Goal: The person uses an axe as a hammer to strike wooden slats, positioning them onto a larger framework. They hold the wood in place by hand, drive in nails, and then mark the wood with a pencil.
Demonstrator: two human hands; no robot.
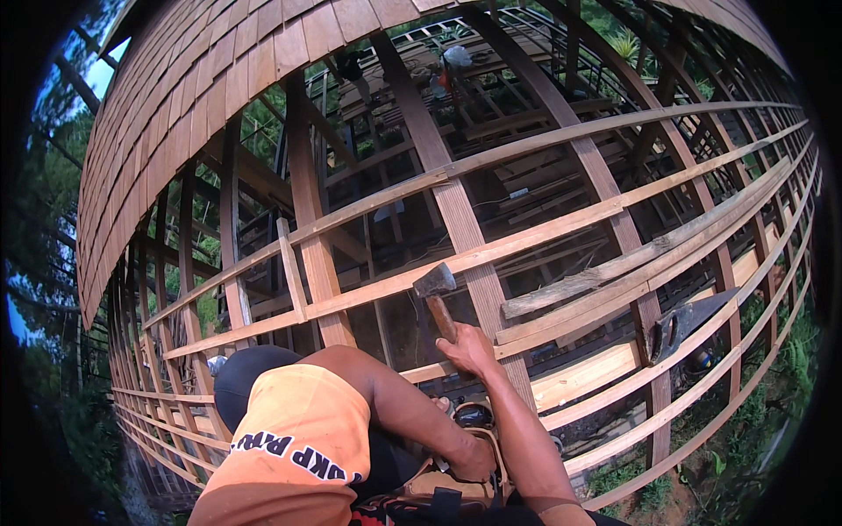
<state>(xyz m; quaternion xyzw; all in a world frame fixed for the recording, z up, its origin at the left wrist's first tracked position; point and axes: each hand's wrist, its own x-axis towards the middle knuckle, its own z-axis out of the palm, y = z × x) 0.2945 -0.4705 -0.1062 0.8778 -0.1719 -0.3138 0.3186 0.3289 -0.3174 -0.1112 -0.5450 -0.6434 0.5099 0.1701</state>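
Right hand (467, 349) clenched low on the wooden handle of a hammer (436, 294), steel head at 11 o'clock against a batten (526, 235); top-heavy, rigid, best gripped near handle's end.

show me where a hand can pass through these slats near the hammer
Open gaps lie between the slats left of the grooved post, above the hammer held in the right hand. Right of the post it is crowded: a rough plank and a saw rest there.
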